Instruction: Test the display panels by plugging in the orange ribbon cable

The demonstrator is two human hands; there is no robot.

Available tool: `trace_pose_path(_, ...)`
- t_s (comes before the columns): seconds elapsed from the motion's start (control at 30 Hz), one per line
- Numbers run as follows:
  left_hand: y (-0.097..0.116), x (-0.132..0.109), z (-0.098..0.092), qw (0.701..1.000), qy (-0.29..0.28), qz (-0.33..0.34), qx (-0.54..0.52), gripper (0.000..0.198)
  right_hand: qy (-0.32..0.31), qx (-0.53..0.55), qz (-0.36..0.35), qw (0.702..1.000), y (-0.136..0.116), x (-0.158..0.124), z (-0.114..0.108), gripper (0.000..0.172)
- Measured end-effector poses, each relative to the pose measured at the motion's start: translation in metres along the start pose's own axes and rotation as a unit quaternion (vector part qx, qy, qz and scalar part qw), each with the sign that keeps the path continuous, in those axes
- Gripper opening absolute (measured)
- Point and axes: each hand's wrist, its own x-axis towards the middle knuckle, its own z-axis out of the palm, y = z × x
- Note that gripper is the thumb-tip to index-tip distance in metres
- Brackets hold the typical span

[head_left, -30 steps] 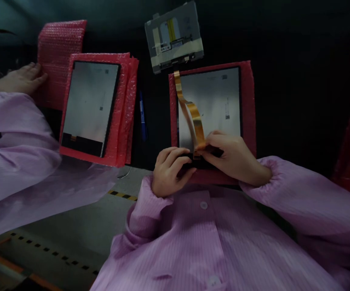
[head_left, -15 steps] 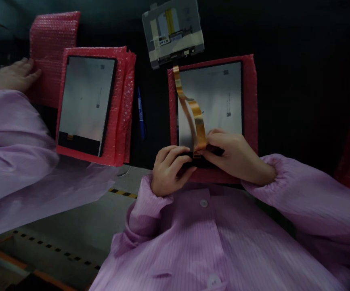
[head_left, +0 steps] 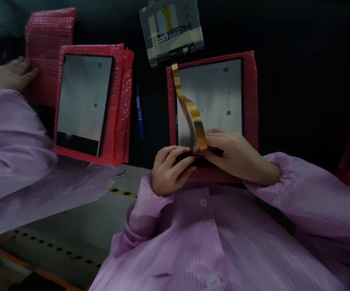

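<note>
A grey display panel [head_left: 214, 97] lies on a red bubble-wrap sheet [head_left: 250, 101] in front of me. A gold flex cable [head_left: 189, 109] runs from a small circuit module [head_left: 171, 30] at the back down to the panel's near edge. My right hand [head_left: 235, 155] pinches the lower end of that cable against the panel's dark bottom strip. My left hand [head_left: 168, 169] has its fingers curled on the same near edge, just left of the cable end.
A second panel [head_left: 82, 101] rests on a stack of red bubble wrap [head_left: 122, 105] to the left, with a blue pen [head_left: 140, 113] between the stacks. A co-worker's hand [head_left: 9, 74] rests on more bubble wrap [head_left: 49, 44] at far left.
The view has shifted slightly, so everything sits a little higher in the picture. My hands keep the same hold at the cable's lower end; my left fingers have crept slightly toward it.
</note>
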Motion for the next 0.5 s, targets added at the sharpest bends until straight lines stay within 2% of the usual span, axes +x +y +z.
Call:
trace_pose_path(0.2,-0.0010,-0.0024,0.0014,1.000,0.005,0.017,0.018,0.024,-0.004,0.003,0.026,1.000,-0.0017,-0.0013,0.0008,0.013)
trace_pose_path(0.5,-0.0020,-0.0053,0.0032,0.998,0.008,0.040,0.042,0.031,0.002,0.006,0.019,1.000,-0.0001,-0.0004,0.0017,0.014)
